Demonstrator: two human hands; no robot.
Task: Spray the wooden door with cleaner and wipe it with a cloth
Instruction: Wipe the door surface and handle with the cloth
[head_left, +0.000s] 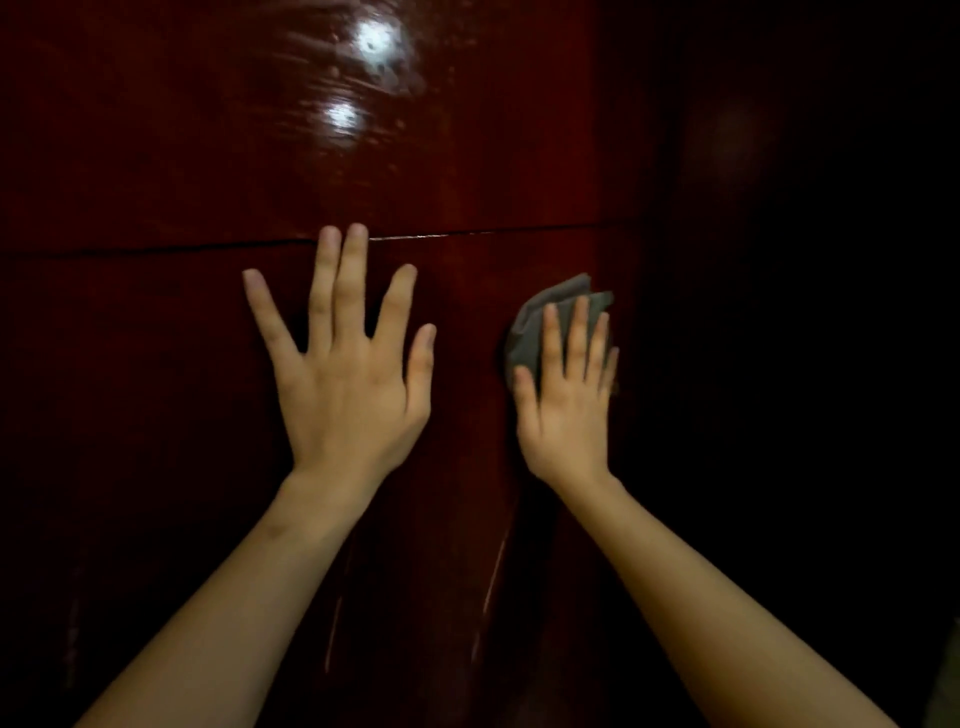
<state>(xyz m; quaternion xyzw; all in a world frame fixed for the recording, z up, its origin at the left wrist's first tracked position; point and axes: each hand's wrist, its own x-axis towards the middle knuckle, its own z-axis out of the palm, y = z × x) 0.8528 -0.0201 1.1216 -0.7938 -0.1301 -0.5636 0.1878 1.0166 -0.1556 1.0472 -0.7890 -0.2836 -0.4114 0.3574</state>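
Note:
A dark red glossy wooden door (182, 156) fills the view, with a thin horizontal seam across its middle. My left hand (353, 384) lies flat on it with fingers spread, its fingertips reaching the seam, and holds nothing. My right hand (569, 405) presses a folded grey cloth (535, 327) against the door just right of centre; the cloth sticks out above and left of my fingers. No spray bottle is in view.
Two bright light reflections (358, 73) with wet streaks shine on the upper door. Thin streaks run down the lower panel (493, 587). The right side of the view is almost black.

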